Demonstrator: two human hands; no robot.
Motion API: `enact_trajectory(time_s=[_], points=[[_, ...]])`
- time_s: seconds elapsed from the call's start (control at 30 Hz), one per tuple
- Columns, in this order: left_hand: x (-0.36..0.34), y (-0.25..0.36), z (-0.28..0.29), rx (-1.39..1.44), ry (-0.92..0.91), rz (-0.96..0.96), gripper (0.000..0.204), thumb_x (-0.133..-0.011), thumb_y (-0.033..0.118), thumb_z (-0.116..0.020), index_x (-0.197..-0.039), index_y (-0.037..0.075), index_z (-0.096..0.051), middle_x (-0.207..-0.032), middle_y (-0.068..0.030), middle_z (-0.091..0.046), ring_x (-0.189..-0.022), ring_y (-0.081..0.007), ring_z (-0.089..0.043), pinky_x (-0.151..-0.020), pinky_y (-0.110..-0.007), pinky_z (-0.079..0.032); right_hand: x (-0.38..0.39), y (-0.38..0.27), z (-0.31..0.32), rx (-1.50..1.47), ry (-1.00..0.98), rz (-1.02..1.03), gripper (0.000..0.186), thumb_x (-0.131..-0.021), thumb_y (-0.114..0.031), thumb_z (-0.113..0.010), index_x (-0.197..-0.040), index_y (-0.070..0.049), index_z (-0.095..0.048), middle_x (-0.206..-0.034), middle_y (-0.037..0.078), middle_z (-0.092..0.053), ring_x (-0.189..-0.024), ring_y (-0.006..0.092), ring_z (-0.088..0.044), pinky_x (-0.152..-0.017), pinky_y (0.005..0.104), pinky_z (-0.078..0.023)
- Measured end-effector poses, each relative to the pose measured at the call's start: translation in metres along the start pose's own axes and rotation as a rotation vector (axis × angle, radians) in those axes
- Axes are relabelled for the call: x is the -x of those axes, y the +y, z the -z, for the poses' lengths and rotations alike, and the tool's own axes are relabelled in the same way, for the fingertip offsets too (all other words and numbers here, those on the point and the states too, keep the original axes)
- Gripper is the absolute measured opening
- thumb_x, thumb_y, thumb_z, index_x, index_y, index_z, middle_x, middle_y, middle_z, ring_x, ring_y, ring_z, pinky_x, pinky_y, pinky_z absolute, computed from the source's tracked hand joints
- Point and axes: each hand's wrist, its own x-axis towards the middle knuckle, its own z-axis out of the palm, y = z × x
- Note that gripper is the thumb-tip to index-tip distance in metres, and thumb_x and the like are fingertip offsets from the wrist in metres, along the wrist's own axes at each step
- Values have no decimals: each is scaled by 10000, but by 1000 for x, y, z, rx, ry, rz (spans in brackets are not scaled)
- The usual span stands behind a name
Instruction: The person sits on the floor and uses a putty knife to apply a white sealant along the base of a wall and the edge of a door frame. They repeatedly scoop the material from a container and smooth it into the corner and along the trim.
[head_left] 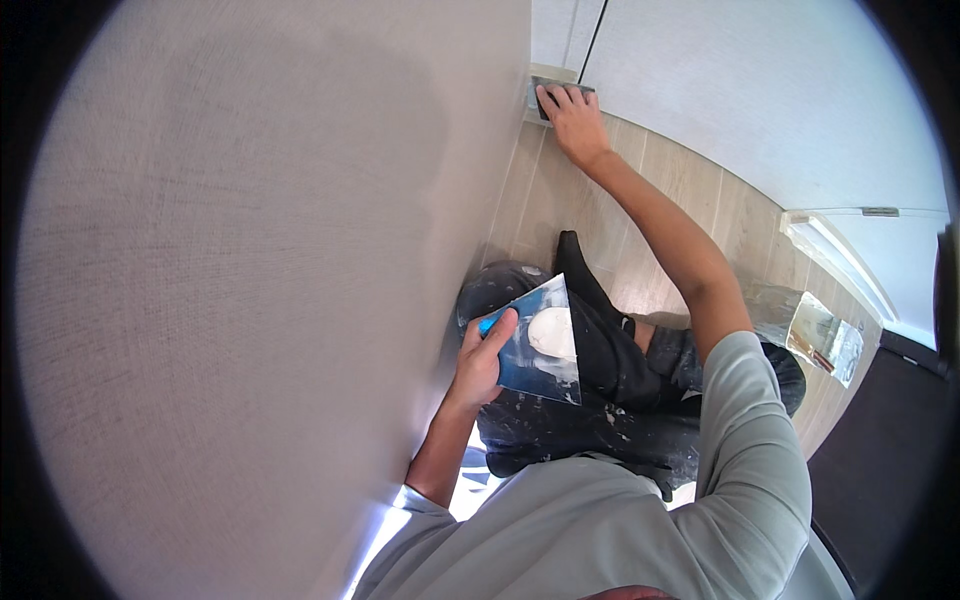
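My left hand [484, 358] grips a wide blue and steel putty knife [525, 375] by its bright blue handle, over my lap. A round lump of white putty [551, 332] sits on its blade, with smears around it. Far ahead, my right hand [580, 122] reaches down to the low corner beside the wall. Its fingers are closed over a dark, flat-edged tool [546, 101], pressed to a pale strip [552, 73] at the foot of the white panel. The hand covers most of that tool, so its exact kind does not show.
A broad beige wall [250, 300] rises close on my left. White door-like panels [760, 90] stand ahead and to the right. On the wood-look floor [670, 180] at right lies a clear plastic tray or bag [826, 338] with a thin brown-handled item. A dark panel [885, 440] stands at lower right.
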Motion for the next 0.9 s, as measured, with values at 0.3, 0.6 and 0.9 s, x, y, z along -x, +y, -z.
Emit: enact_trajectory(time_s=[0.3,0.6,0.9], points=[[1,3,-4,-3,3,9,288,-951,261,-512,-1037,1,-602,-938,-61,-653,-815,-121,-636,-721,-268,-508,-13,5,27,-150,-169,-54,487,-798,-8,-465,-1280,-66,-495,-1156,72,-527,-1078,229,-476,-852,386,-355],[0,-2,0,-3,4,-3,275,-950,259,-513,-1023,11,-608,-929,-55,-654,-795,-115,-637,-697,-264,-507,-4,6,10,-108,-33,-42,476,-840,-47,-459,-1315,-59,-452,-1227,84,-498,-1111,229,-462,-867,390,-358],[1,0,-3,0,2,-4,270,-954,255,-505,-1021,18,-615,-920,-45,-654,-787,-107,-634,-694,-254,-501,9,-5,3,-73,-132,-28,491,-850,-98,-444,-1340,-63,-427,-1251,73,-478,-1132,218,-446,-882,384,-348]])
